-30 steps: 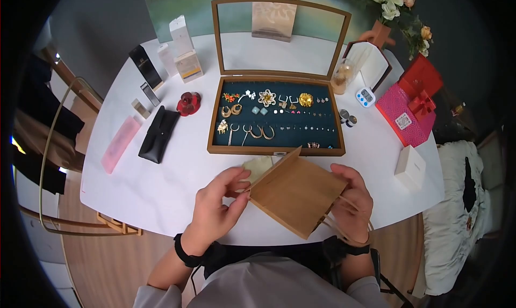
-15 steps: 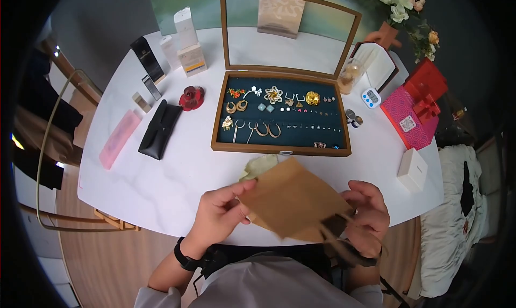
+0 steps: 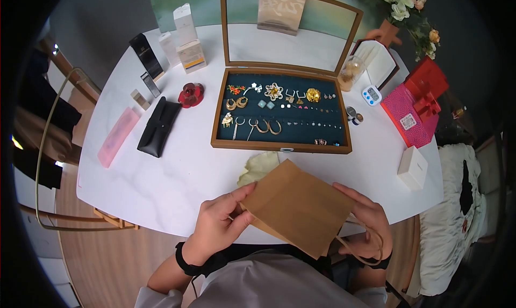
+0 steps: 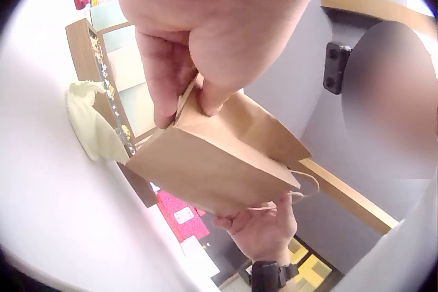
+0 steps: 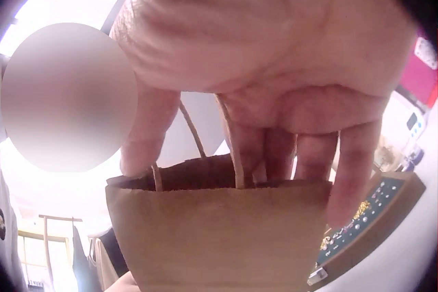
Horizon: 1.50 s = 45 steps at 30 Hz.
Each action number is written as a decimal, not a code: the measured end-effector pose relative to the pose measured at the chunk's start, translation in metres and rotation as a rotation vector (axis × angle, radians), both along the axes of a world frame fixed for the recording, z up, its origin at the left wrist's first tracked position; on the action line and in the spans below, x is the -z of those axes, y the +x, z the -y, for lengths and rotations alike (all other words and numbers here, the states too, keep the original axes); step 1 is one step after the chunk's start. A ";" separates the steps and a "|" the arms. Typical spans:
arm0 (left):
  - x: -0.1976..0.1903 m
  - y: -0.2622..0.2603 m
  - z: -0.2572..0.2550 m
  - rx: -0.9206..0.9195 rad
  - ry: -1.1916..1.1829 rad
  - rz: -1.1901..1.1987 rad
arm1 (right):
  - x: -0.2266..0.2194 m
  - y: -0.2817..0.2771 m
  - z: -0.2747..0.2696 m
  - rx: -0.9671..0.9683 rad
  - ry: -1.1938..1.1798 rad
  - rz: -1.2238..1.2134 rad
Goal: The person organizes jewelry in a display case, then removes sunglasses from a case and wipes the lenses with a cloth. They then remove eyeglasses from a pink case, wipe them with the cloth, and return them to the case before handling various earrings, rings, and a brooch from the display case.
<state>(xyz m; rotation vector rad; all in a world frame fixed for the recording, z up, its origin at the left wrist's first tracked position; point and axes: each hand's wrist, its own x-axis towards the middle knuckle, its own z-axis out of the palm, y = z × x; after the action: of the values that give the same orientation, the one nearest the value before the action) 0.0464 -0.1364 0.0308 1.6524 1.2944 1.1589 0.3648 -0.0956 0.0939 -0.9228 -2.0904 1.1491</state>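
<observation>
A brown paper bag (image 3: 298,206) lies slanted between both hands above the table's front edge. My left hand (image 3: 217,219) pinches its bottom end between thumb and fingers, also clear in the left wrist view. At the mouth end, my right hand (image 3: 371,222) spans the bag, with thumb and fingers at opposite sides of the opening and the twisted handles (image 5: 231,138) under the palm. In the right wrist view the mouth stands partly open, its inside dark. Just beyond the bag, a crumpled pale green cloth (image 3: 258,167) rests on the table.
Behind the cloth stands a wooden jewellery case (image 3: 282,147), lid raised. To the left are a black pouch (image 3: 159,127), a pink case (image 3: 118,137), a red flower (image 3: 191,95) and several small boxes. At right are a white box (image 3: 413,168), a pink-red box (image 3: 408,117) and a timer (image 3: 371,95).
The bag has turned and flattened towards the camera, its mouth end swinging right, exposing more of the green cloth. My right hand has shifted right and its fingers now lie along the bag's edge.
</observation>
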 end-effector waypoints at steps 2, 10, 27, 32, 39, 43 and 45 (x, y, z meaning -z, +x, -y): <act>0.003 -0.004 0.002 0.024 -0.047 0.004 | 0.002 0.002 0.005 0.013 -0.002 0.031; 0.011 -0.009 -0.011 0.502 -0.372 0.713 | 0.000 0.012 0.013 -0.061 -0.082 -0.112; 0.006 0.002 -0.036 0.595 -0.471 0.785 | 0.008 0.011 -0.004 -0.267 -0.002 -0.398; -0.001 -0.001 -0.029 0.515 -0.371 0.732 | -0.033 0.022 0.012 0.328 -0.022 0.029; 0.000 0.007 -0.028 0.484 -0.091 0.617 | -0.051 0.000 0.045 0.551 0.000 -0.104; 0.006 0.011 -0.029 0.484 -0.038 0.604 | -0.031 -0.025 0.028 0.561 -0.092 -0.051; 0.007 0.009 -0.027 0.474 -0.022 0.585 | -0.021 -0.029 0.021 0.586 -0.095 -0.060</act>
<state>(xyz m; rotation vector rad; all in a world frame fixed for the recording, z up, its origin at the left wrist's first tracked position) 0.0558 -0.1097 0.0236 1.3508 0.5118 1.1922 0.3362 -0.1162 0.1144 -1.4048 -1.5633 0.9461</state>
